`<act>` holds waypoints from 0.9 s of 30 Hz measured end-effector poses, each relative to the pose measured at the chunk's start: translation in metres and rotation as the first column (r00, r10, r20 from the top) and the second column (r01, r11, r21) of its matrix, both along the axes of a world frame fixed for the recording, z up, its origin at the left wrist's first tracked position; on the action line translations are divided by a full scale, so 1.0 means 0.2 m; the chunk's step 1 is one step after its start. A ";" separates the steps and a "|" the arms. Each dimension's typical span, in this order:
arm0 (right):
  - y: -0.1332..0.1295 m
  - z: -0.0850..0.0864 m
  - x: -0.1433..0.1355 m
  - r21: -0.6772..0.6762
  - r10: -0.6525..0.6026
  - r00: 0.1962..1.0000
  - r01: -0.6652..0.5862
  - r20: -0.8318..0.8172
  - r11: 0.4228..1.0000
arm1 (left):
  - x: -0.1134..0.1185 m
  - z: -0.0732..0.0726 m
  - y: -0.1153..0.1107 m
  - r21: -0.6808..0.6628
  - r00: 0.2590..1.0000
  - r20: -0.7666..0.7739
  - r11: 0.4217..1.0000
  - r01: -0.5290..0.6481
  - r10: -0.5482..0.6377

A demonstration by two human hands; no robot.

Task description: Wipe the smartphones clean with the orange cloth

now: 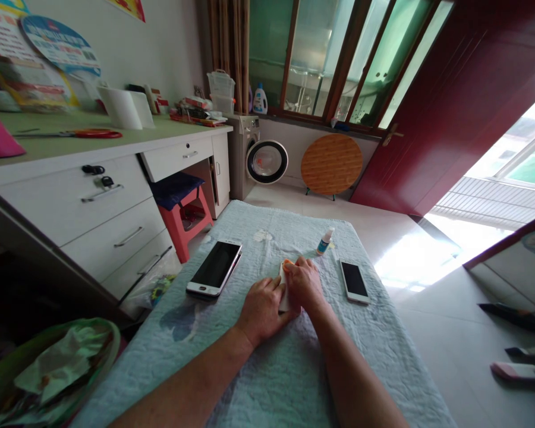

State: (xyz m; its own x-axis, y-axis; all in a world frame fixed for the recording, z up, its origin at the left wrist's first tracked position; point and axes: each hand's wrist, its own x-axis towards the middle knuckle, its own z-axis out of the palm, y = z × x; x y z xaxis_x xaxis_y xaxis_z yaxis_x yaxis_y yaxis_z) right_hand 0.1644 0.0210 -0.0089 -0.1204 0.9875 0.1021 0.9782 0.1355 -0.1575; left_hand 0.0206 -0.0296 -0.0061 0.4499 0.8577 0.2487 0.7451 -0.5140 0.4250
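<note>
At the middle of the cloth-covered table, a white flat object [284, 304], which looks like a phone, lies mostly hidden under my hands. My left hand [262, 306] grips it from the left side, thumb along the near edge and fingertips at its far left. My right hand [305, 282] is closed over a small orange pad [288, 265], pressing it on the far end of the white object. A small spray bottle [325, 241] with a white cap stands just beyond my right hand. To the left lie stacked phones [216, 267], the top one white-framed; another white phone [355, 280] lies at right.
A pale blue quilted cloth [267, 380] covers the table. At lower left is a lined waste bin [113, 342]. A desk [116, 151] with scissors [98, 134] runs along the left, with a red stool [185, 220] beside it. Farther back is a washing machine [241, 172], its door open.
</note>
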 end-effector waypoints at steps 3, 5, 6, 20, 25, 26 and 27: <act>-0.01 -0.01 -0.01 0.015 0.025 1.000 -0.024 -0.014 1.000 | 0.00 -0.01 0.00 0.000 1.000 0.001 1.000 -0.003 0.003; -0.01 -0.01 -0.02 0.024 0.034 0.999 -0.034 -0.025 0.999 | 0.00 -0.01 0.00 0.000 1.000 0.004 1.000 -0.004 0.004; 0.00 -0.02 -0.02 0.025 0.035 0.999 -0.034 -0.029 0.999 | 0.00 -0.01 0.00 0.000 1.000 0.007 1.000 -0.004 0.004; -0.01 -0.03 -0.01 0.065 0.069 0.997 -0.067 -0.027 0.996 | 0.00 -0.02 0.00 0.007 1.000 0.023 1.000 0.000 0.000; 0.00 -0.04 -0.03 0.090 0.054 0.998 -0.050 -0.043 0.995 | 0.00 -0.03 0.00 0.021 1.000 0.031 1.000 0.001 -0.002; 0.01 -0.04 -0.04 0.089 0.045 0.998 -0.040 -0.050 0.995 | 0.00 -0.03 0.00 0.023 1.000 0.031 1.000 0.001 -0.002; 0.02 -0.04 -0.04 0.087 0.038 0.998 -0.033 -0.057 0.996 | 0.00 -0.03 0.00 0.025 1.000 0.030 1.000 0.001 -0.002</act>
State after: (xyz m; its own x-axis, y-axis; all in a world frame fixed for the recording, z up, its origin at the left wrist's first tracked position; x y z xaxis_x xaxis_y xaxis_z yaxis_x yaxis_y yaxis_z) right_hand 0.1565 0.0245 -0.0176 -0.1461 0.9701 0.1939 0.9620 0.1850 -0.2008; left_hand 0.0207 -0.0289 -0.0120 0.4434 0.8503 0.2835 0.7311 -0.5261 0.4344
